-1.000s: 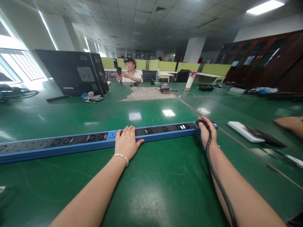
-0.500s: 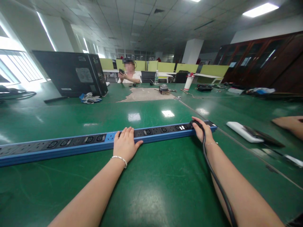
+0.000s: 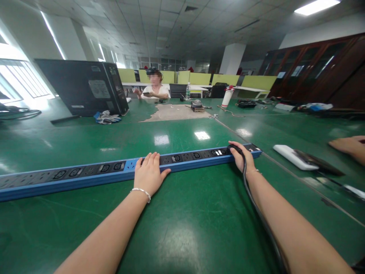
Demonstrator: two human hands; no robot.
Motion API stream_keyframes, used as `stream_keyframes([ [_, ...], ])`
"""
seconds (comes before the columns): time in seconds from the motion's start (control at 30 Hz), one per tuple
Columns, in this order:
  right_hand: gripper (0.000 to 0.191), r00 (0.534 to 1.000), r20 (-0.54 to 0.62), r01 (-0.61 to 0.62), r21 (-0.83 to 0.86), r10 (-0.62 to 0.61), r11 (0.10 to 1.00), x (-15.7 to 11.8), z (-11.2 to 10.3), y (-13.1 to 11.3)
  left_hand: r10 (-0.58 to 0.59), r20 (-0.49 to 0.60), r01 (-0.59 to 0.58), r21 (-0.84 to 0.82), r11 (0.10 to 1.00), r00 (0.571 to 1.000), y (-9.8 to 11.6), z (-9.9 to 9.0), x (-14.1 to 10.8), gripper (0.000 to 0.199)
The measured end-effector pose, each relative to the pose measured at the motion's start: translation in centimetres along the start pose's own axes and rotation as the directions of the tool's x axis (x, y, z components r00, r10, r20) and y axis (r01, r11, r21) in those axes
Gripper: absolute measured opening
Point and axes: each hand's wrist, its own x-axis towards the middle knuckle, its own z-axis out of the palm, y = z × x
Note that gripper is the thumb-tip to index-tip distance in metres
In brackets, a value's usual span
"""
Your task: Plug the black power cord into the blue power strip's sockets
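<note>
A long blue power strip (image 3: pixel 186 166) with black sockets lies across the green table, running off the left edge. My left hand (image 3: pixel 148 172) grips it near the middle, fingers over the socket face and thumb along the near side. Close to the strip's right end, my right hand (image 3: pixel 241 158) is closed around a black power plug (image 3: pixel 236 148). The plug sits against the socket face; how deep it goes is hidden by my fingers. Its black cord (image 3: pixel 256 207) runs down along my right forearm toward the bottom of the view.
A black computer case (image 3: pixel 85 89) and gloves (image 3: pixel 107 117) stand back left. Across the table sits a person (image 3: pixel 155 89). On the right lie a white device (image 3: pixel 293 156) and another person's hand (image 3: pixel 346 146). A white cup (image 3: pixel 227 97) and bottle (image 3: pixel 188 91) are further back.
My hands keep their grips on the strip and the plug, with the view shifting slightly. The person opposite has lowered the phone-like object and moved one hand away to the side.
</note>
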Motion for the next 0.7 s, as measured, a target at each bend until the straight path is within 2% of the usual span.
stream_keyframes([
  [0.23,0.033,0.999,-0.035,0.008,0.008,-0.008,1.000,-0.10,0.05,0.20,0.001,0.002,-0.001,0.000,1.000,1.000,0.05,-0.07,-0.02,0.062],
  [0.5,0.034,0.996,0.040,0.079,-0.061,-0.076,0.995,-0.19,-0.62,0.23,0.007,-0.008,-0.007,-0.012,1.000,1.000,0.01,0.04,0.00,0.062],
  [0.7,0.032,0.997,-0.059,0.061,0.054,-0.058,0.997,-0.02,0.11,0.28,0.015,-0.015,-0.015,0.025,1.000,1.000,-0.06,0.14,0.00,0.061],
])
